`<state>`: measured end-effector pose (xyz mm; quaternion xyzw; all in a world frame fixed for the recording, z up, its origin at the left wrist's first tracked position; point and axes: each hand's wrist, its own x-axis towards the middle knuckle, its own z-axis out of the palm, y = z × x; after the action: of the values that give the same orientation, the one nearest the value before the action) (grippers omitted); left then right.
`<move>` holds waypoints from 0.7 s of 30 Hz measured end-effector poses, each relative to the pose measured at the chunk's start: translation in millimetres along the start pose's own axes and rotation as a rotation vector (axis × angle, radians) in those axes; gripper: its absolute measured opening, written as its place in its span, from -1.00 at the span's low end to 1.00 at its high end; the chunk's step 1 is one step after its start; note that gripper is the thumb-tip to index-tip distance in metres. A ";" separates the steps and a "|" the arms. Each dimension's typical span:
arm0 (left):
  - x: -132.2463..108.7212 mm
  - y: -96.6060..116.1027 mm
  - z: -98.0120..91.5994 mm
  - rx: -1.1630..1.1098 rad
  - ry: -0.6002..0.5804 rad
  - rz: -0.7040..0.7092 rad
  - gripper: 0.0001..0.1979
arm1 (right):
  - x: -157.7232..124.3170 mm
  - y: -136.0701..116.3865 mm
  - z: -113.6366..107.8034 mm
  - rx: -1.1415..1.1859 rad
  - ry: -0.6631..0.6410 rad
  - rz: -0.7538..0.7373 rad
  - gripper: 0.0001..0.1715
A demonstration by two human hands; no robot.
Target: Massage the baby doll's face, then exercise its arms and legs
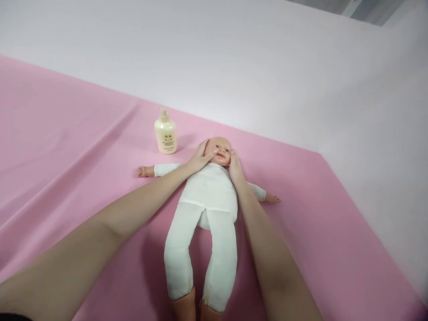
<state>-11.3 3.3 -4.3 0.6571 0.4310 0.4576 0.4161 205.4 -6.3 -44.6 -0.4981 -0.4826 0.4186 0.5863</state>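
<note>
A baby doll (211, 189) with a white cloth body lies on its back, its bare head (219, 141) away from me and its arms spread to the sides. Against the left side of the head rests my left hand (201, 158), fingers stretched along it and thumb across the cheek near the mouth. My right hand (236, 168) lies along the opposite cheek with its fingers extended, partly hidden by its own wrist. Both palms touch the head from either side. The doll's feet run out of view at the bottom.
A pale yellow pump bottle (166, 136) with a printed label stands upright, left of the doll's head. Beneath everything is a pink cloth (100, 129) with folds at the left. Its far edge meets a white surface (214, 58).
</note>
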 end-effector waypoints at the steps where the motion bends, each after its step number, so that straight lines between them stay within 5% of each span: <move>1: 0.0 -0.2 0.2 0.000 0.000 0.001 -0.08 | -0.3 -0.5 0.1 -0.002 0.006 0.013 -0.37; 21: 0.6 -0.1 0.7 -0.006 0.012 -0.011 -0.08 | -0.6 -1.9 0.3 -0.003 -0.008 -0.007 -0.35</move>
<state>-10.5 3.7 -4.4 0.6507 0.4358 0.4606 0.4178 205.0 -7.1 -42.8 -0.4953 -0.4873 0.4180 0.5852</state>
